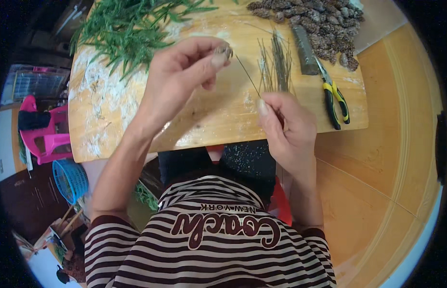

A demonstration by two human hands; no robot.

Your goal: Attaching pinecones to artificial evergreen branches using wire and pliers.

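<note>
The striped shirt (209, 240) of the person fills the lower edge, nearest the camera, with both forearms rising from it to the bench (204, 120).

Left grip (185, 72): closed. Thumb and forefinger pinch a small brown pine cone (225, 50) at the fingertips, held above the bench surface. Right grip (286, 125): closed on the lower end of a thin wire (247, 76), which runs up and left from the fingers, its tip close below the cone. Whether wire and cone touch cannot be told.

Just beyond the right grip, a bundle of straight wires (275, 67) lies on the bench, fanned slightly and almost touching the knuckles. To the right of that bundle lies a dark grey bar-shaped block (304, 48), and beside it, further right, a pair of pliers with yellow and black handles (335, 98), handles pointing toward the person. Beyond the block, at the far right corner of the bench, sits a heap of pine cones (314, 21).

Beyond and left of the left grip, a pile of green needle sprigs (132, 29) covers the far left corner. The bench around it bears white smears.

Left of the bench, well apart from both grips, stand a pink plastic chair (43, 132) and a blue basket (70, 178). The orange floor (386, 158) lies to the right.
</note>
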